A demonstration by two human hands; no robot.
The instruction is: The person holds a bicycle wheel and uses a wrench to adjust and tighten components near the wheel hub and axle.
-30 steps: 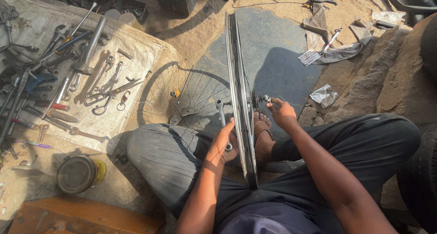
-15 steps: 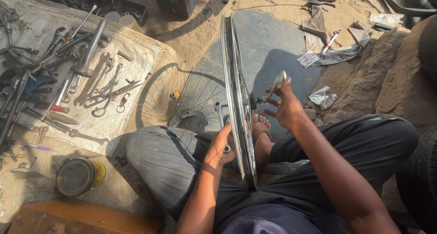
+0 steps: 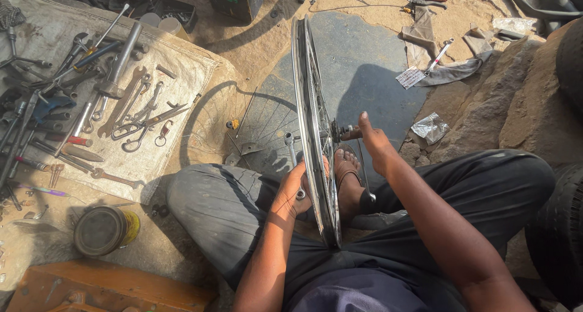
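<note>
I sit on the ground with a bicycle wheel point(image 3: 313, 123) standing upright on its rim between my knees, just in front of my sandalled foot point(image 3: 347, 172). My left hand point(image 3: 294, 190) is closed in a grip on a spanner point(image 3: 293, 160) at the left face of the wheel, near the hub. My right hand point(image 3: 373, 143) is closed around the axle end point(image 3: 345, 132) on the other side, thumb raised. The wheel looks stiff and fairly light, but its thin spokes would bend, so I judge the rim or the axle the safe places to hold it; standing on edge, it could tip sideways. To my left a cloth point(image 3: 182, 75) on the sand carries many wrenches point(image 3: 136, 114) and other tools, with a round tin point(image 3: 104, 230) nearer me. Rags point(image 3: 449, 66) lie to the right beside rocks point(image 3: 516, 105). Nothing blocks my hands.
</note>
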